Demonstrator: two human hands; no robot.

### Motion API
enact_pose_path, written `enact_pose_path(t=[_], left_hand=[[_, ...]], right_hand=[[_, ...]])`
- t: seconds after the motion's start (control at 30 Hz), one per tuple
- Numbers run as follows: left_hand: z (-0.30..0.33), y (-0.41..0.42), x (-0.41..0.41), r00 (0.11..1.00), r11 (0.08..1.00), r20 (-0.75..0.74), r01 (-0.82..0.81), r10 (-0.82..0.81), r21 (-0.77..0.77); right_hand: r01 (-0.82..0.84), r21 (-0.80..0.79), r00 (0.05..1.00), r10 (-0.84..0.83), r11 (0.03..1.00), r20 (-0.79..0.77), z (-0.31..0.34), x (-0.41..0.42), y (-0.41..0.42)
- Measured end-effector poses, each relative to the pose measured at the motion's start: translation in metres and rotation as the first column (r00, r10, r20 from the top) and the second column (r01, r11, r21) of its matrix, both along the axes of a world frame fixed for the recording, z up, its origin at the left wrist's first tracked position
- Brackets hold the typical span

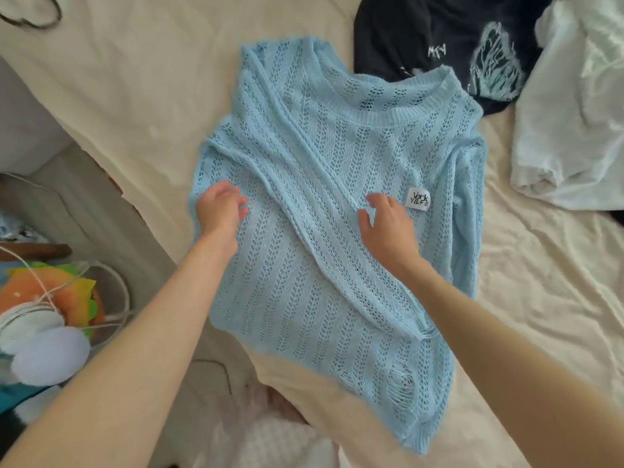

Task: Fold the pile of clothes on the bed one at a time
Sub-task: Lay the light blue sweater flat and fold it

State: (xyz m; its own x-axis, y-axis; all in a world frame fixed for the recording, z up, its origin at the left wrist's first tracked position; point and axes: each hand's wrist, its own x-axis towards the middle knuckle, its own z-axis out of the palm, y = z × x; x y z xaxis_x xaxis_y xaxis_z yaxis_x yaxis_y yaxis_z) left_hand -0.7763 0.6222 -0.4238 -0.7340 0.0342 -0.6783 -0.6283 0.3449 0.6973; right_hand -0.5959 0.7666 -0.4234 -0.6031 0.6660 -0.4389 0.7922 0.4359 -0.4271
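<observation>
Item: blue knit sweater point(320, 211), flat on bed point(135, 96), one sleeve folded across. Your left hand point(219, 214) and right hand point(388, 224): grip relaxed, holding nothing. Smooth the sleeve before folding the other.

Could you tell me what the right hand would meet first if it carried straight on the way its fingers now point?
Probably only more blue knit sweater: the right hand points up toward the neckline. Beyond that lies the dark printed garment, though depth is unclear.

Three garments point(324, 204) point(449, 45) point(570, 123), two hands point(219, 211) point(388, 224)
</observation>
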Motion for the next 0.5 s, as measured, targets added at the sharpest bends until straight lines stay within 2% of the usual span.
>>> enact_pose_path(t=[0.17, 0.3, 0.4, 0.5], left_hand=[[-0.002, 0.002, -0.055, 0.988, 0.991, 0.109, -0.114, 0.106, 0.069], [-0.007, 0.008, -0.076, 0.965, 0.985, 0.244, -0.124, 0.092, 0.118], [-0.011, 0.009, -0.087, 0.956, 0.988, 0.289, -0.095, 0.055, 0.124], [-0.015, 0.007, -0.097, 0.929, 0.986, 0.359, -0.132, 0.086, 0.104]], right_hand=[[-0.104, -0.114, 0.993, 0.096, 0.988, -0.076, -0.006, -0.108, 0.011], [-0.001, -0.179, 0.986, -0.028, 0.984, -0.162, -0.010, -0.182, 0.026], [0.028, -0.198, 0.981, -0.065, 0.980, -0.185, -0.012, -0.225, 0.036], [0.030, -0.204, 0.983, -0.065, 0.979, -0.170, -0.016, -0.263, 0.043]])
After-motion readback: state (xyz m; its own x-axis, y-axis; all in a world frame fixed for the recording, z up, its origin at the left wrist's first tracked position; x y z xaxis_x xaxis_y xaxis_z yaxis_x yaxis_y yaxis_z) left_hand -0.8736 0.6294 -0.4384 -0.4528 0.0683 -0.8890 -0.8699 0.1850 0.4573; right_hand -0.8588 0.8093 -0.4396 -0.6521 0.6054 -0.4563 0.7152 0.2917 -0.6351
